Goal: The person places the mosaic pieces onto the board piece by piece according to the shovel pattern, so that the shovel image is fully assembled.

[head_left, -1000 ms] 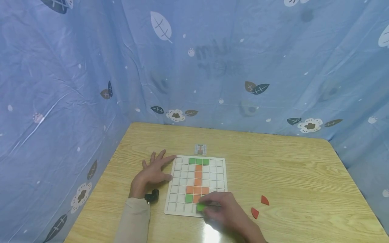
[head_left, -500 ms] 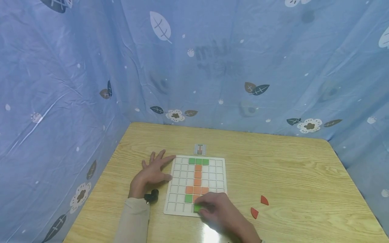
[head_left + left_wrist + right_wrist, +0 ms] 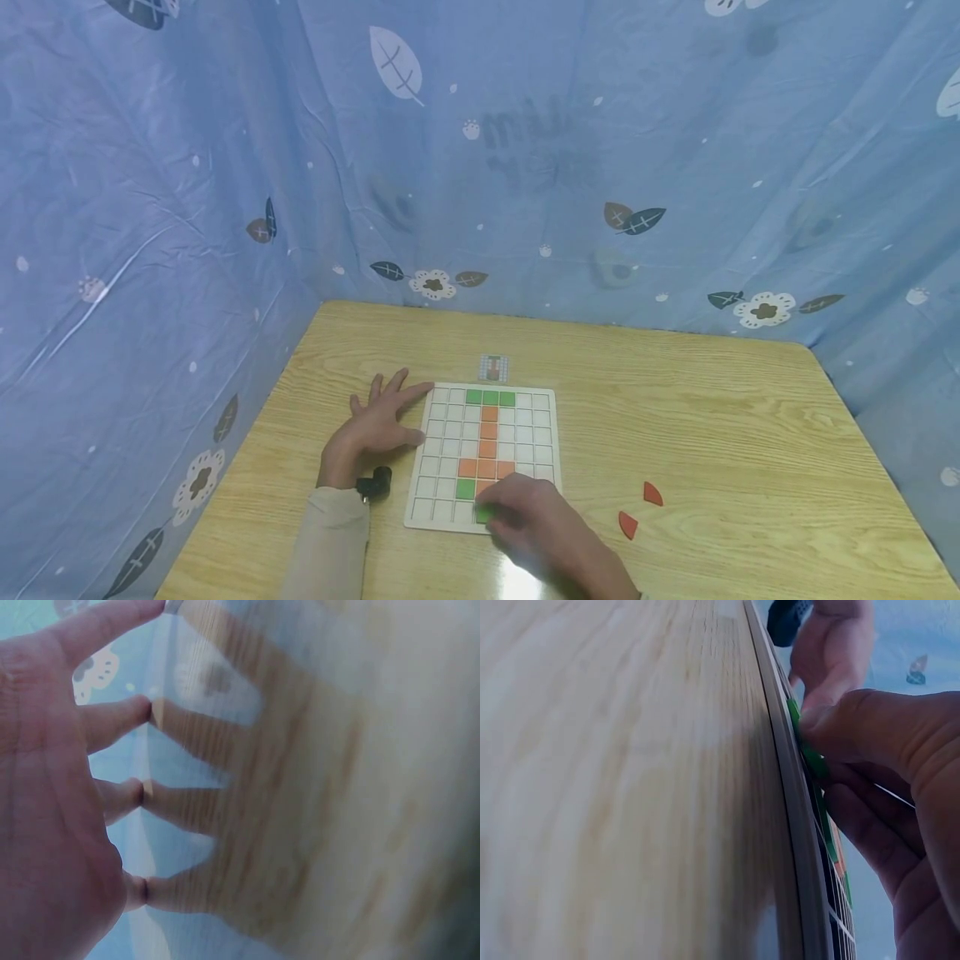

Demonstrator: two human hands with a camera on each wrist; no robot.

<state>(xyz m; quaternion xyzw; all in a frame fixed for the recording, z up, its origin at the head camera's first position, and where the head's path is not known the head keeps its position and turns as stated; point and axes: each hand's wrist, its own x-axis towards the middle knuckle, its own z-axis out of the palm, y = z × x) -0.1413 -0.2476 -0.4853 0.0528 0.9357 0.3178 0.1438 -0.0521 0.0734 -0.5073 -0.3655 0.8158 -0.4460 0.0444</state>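
My right hand (image 3: 536, 517) pinches a green square tile (image 3: 483, 515) between thumb and fingers, low over the front row of a white gridded board (image 3: 442, 508). Close up in the right wrist view, the thumb presses along this green tile (image 3: 811, 759) at the board's rim (image 3: 791, 787). Orange tiles (image 3: 487, 450) form a column with a short crossbar on the grid; a green row (image 3: 491, 398) tops it and another green tile (image 3: 466, 489) lies lower left. Fingers spread, my left hand (image 3: 375, 425) rests on the table, its index fingertip and thumb at the board's left edge.
Two red quarter-circle pieces (image 3: 653, 493) lie on the wooden table (image 3: 712, 433) to the right. A small printed card (image 3: 493, 368) sits behind the board. Blue patterned curtain (image 3: 525, 167) encloses the table at the back and sides.
My right hand has shifted slightly left with the green tile, bringing it lower onto the front row below the orange column. The left hand has stayed in place.
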